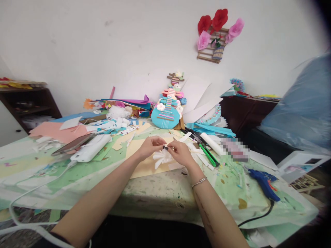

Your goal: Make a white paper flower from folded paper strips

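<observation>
Near the front edge of the table point(152, 188), left hand point(150, 148) and right hand point(180, 151) pinch a black piece point(165, 147) atop a white ruffle point(162, 158), its pleats fanning over tan paper point(144, 168). Stained green sheeting point(227, 196) covers the table; a blue glue gun point(264, 183) lies toward the near right corner. Red flowers point(220, 19) hang on the white wall point(108, 51).

A white wall point(103, 55) stands behind the back edge of the table point(227, 198) — bright, with smudges point(108, 23). A brown shelf point(32, 110) sits near the left back corner. Grey floor point(20, 241) shows below the front edge.
</observation>
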Action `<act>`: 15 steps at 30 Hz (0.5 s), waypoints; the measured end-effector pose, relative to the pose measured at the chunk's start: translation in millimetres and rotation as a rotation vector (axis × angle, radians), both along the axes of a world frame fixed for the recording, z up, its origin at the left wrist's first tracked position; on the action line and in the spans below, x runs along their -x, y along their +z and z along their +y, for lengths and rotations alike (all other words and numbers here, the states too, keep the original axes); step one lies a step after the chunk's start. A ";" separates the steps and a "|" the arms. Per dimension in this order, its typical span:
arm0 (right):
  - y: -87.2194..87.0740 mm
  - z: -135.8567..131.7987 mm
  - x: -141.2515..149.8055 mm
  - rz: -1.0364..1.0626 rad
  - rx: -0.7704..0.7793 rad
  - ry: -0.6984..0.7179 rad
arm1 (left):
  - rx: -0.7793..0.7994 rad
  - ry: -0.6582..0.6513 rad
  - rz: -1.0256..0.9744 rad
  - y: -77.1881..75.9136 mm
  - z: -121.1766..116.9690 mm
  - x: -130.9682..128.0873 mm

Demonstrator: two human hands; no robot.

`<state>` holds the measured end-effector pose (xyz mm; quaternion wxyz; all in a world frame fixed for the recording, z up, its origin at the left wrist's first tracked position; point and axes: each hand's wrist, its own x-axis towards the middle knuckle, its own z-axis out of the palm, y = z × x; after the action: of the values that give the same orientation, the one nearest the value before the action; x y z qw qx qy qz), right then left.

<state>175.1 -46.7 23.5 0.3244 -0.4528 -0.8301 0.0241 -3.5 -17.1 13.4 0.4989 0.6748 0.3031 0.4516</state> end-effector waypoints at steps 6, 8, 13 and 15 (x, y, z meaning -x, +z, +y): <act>1.7 -1.8 -0.1 -0.052 0.026 -0.026 | 0.018 0.007 0.038 1.6 -0.9 1.2; 2.8 -2.4 0.1 -0.059 0.032 -0.034 | 0.023 0.005 0.044 2.0 -1.3 1.5; 3.8 -2.1 -0.1 -0.057 0.056 -0.051 | 0.034 0.003 0.045 2.8 -2.4 1.8; 3.5 -1.8 -0.6 -0.053 0.062 -0.049 | 0.037 0.003 0.049 3.2 -2.9 2.0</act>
<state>175.7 -48.5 27.0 0.2885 -0.4833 -0.8260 0.0297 -5.4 -20.0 16.6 0.5030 0.6760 0.3244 0.4299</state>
